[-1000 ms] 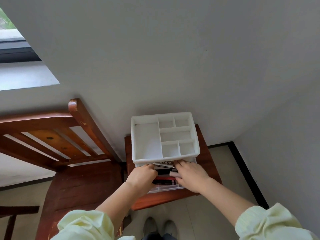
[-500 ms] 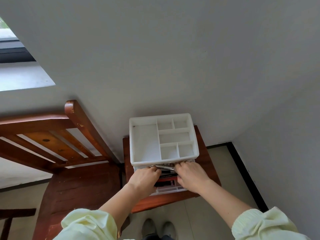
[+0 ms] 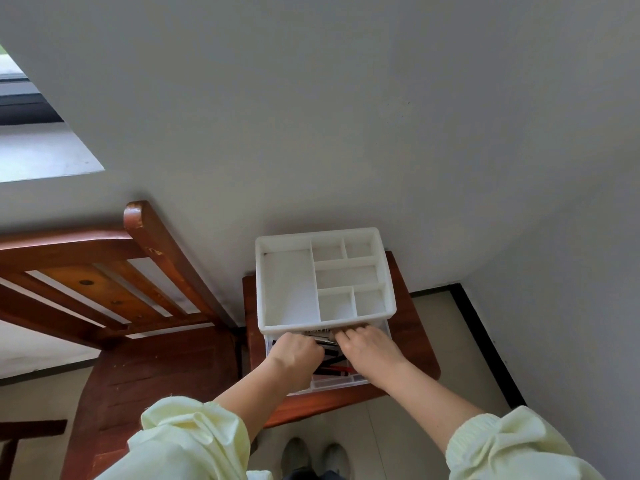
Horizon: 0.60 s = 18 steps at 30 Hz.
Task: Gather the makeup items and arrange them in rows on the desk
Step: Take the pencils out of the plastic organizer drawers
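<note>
A white plastic organizer [image 3: 323,327] with bare divided compartments on top stands on a small reddish wooden stool [image 3: 415,344]. Its clear drawer [image 3: 341,381] is pulled out toward me and holds several black and red makeup items [image 3: 334,363]. Both hands reach into the drawer under the organizer's front rim. My left hand [image 3: 294,353] has its fingers curled around a bunch of slim silver and black items [image 3: 320,338]. My right hand [image 3: 367,346] lies palm down on the same bunch, with the fingertips hidden under the rim.
A reddish wooden chair [image 3: 149,362] with a slatted back stands directly left of the stool. The grey wall [image 3: 346,133] is right behind the organizer, and a side wall closes in on the right. My shoes [image 3: 313,459] show on the tiled floor below.
Both hands have pushed a little deeper into the drawer, toward the organizer's front rim, and closed in on the items. The drawer stays pulled out.
</note>
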Each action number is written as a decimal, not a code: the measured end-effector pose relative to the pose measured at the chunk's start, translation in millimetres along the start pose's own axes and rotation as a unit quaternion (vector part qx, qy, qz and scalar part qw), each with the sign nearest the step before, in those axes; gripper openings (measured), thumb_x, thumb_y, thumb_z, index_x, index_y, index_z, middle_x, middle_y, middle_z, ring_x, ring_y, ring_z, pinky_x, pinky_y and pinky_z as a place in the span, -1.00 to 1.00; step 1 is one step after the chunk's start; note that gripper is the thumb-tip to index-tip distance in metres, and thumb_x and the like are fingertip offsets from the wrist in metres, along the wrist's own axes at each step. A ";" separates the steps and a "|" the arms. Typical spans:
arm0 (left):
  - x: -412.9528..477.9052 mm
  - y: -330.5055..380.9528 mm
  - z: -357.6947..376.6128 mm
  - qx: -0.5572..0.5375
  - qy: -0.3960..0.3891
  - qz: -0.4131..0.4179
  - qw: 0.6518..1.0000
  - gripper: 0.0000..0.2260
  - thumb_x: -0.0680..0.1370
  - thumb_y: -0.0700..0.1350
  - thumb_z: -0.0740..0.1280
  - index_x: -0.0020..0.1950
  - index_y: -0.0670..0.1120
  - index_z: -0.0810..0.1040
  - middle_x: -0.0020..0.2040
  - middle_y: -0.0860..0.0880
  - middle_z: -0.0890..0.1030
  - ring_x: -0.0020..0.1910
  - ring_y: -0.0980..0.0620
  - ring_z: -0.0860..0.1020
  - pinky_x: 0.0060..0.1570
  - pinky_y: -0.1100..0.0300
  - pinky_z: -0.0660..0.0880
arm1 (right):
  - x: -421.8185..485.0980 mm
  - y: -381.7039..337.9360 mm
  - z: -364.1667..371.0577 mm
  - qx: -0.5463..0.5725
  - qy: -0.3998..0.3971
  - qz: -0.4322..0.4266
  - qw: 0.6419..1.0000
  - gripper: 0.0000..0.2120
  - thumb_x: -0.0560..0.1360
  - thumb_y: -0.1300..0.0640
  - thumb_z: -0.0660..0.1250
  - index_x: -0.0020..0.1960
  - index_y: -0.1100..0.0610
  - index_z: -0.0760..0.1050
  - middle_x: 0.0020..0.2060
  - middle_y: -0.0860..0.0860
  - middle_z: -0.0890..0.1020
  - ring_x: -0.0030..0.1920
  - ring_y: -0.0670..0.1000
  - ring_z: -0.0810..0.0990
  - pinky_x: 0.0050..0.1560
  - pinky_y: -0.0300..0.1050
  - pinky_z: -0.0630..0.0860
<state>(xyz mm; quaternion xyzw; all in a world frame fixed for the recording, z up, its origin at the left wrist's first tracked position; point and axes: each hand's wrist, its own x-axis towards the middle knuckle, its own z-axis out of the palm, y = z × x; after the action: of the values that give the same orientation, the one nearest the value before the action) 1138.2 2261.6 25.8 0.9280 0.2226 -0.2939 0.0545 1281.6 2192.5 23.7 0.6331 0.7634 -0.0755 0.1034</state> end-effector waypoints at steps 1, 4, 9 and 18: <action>0.6 -0.1 0.9 0.005 -0.005 0.005 1.000 -0.88 0.55 -0.19 0.29 0.03 -0.15 0.59 0.01 -0.09 0.64 -0.01 -0.09 0.61 -0.04 0.06 0.55 | 1.4 0.3 1.7 0.005 -0.002 0.005 1.000 -0.64 -0.07 0.19 0.65 -0.37 0.08 0.56 -0.55 -0.04 0.56 -0.56 -0.07 0.55 -0.52 -0.27 0.45; 1.5 -2.2 4.4 0.015 -0.003 0.025 1.000 -0.85 0.54 -0.21 0.28 0.05 -0.18 0.60 0.03 -0.11 0.63 0.02 -0.10 0.59 0.01 0.05 0.55 | 1.3 0.2 -3.5 -0.010 -0.008 0.002 1.000 -0.63 -0.11 0.17 0.67 -0.40 0.10 0.58 -0.57 -0.02 0.54 -0.58 -0.06 0.54 -0.56 -0.28 0.41; -4.5 -6.9 3.2 0.032 0.045 0.065 0.996 -0.70 0.58 -0.18 0.22 0.31 -0.14 0.49 0.25 -0.12 0.48 0.23 -0.11 0.44 0.16 0.05 0.41 | -0.5 9.5 -2.9 -0.023 -0.014 0.010 1.000 -0.65 -0.03 0.18 0.66 -0.32 0.10 0.60 -0.50 -0.01 0.58 -0.52 -0.03 0.59 -0.52 -0.23 0.46; -28.2 -12.9 -5.8 0.073 0.053 0.061 0.994 -0.73 0.58 -0.28 0.14 0.29 -0.21 0.38 0.18 -0.14 0.57 0.25 -0.13 0.36 0.20 0.06 0.31 | -3.7 15.4 -4.6 -0.003 -0.047 0.029 0.998 -0.87 0.42 0.13 0.47 -0.10 0.17 0.60 -0.26 0.07 0.69 -0.24 0.06 0.69 -0.32 -0.11 0.54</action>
<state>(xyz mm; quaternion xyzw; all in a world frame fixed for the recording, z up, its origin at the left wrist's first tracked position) 1114.8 2263.7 47.0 0.9557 0.1459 -0.2556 -0.0071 1297.1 2193.0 29.3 0.6507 0.7391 -0.0999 0.1426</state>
